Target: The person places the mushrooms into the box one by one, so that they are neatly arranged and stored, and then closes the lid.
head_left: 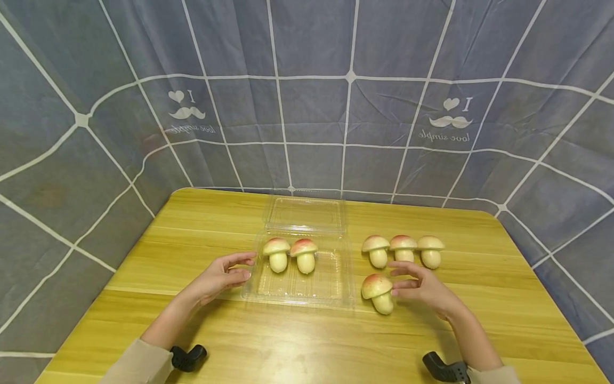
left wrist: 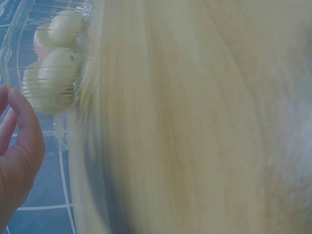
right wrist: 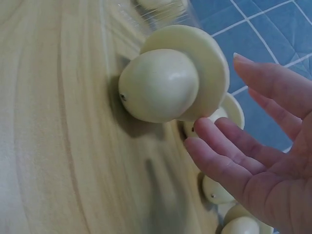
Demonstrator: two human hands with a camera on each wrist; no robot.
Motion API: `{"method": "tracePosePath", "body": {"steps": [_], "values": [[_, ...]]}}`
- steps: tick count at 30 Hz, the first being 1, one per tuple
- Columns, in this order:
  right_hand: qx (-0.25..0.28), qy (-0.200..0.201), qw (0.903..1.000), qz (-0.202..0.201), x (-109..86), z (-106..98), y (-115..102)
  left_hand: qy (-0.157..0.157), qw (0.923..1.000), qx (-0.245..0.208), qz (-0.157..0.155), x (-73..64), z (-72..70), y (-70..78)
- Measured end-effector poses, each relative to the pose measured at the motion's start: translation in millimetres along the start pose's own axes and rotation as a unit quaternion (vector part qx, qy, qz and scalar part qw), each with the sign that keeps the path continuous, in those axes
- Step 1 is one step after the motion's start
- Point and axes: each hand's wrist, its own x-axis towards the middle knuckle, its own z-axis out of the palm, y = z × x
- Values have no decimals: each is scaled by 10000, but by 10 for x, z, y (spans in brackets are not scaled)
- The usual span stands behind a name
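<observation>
Two toy mushrooms with reddish caps, a left one [head_left: 277, 261] and a right one [head_left: 305, 262], lie in a clear plastic clamshell box [head_left: 331, 290] whose lid [head_left: 307, 213] is folded back. My left hand [head_left: 221, 276] is at the box's left edge, thumb and fingers apart, its fingertips [left wrist: 22, 100] right by the rim. On the right, a single mushroom [head_left: 382, 301] lies on the table, stem towards me. Beside its cap is my right hand [head_left: 424, 288], fingers spread and loosely bent, fingertips [right wrist: 207, 129] right at the cap's edge.
Behind my right hand stands a row of three more mushrooms [head_left: 377, 258] on the wooden table [head_left: 288, 341]. A grey-blue curtain [head_left: 316, 117] with white lines encloses the table's back and sides.
</observation>
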Motion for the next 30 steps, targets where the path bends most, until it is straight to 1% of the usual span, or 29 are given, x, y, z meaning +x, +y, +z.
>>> {"method": "tracePosePath", "body": {"steps": [5, 10, 17, 24, 30], "values": [[32, -83, 9999, -88, 14, 23, 51, 21, 10000, -5, -8, 1, 4, -3], [40, -169, 9998, -78, 17, 41, 88, 9, 10000, -26, 0, 0, 1, -5], [-40, -216, 9997, 114, 36, 72, 135, -2, 10000, -60, -4, 9, -5, -17], [-78, -349, 9994, -32, 82, 111, 169, 19, 10000, -58, -35, 4, 5, -2], [9, -407, 9991, -69, 87, 124, 167, 35, 10000, -36, -36, -6, 11, 11]]}}
